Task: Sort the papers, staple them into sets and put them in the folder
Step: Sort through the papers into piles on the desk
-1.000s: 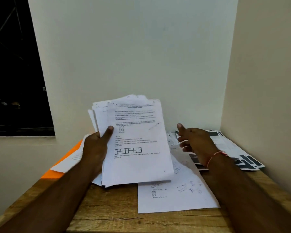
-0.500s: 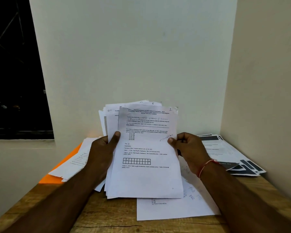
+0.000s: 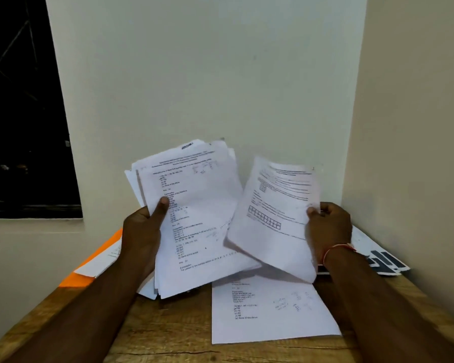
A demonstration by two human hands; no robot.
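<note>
My left hand (image 3: pixel 142 231) grips a thick stack of printed white papers (image 3: pixel 194 221) above the wooden table, thumb on the top page. My right hand (image 3: pixel 328 229) pinches the right edge of a single sheet with a grid drawing (image 3: pixel 275 218), held apart to the right of the stack and blurred. More printed sheets (image 3: pixel 270 313) lie flat on the table below it. An orange folder (image 3: pixel 76 279) lies at the left with a white sheet (image 3: pixel 102 260) on it. No stapler is visible.
The wooden table (image 3: pixel 168 334) sits in a corner between two pale walls. Dark-printed pages (image 3: pixel 378 260) lie at the right behind my right wrist. A dark window (image 3: pixel 21 113) is on the left.
My right hand reached the top sheet with the grid, pinched its edge and pulled it off the stack to the right. The left hand kept holding the stack.
</note>
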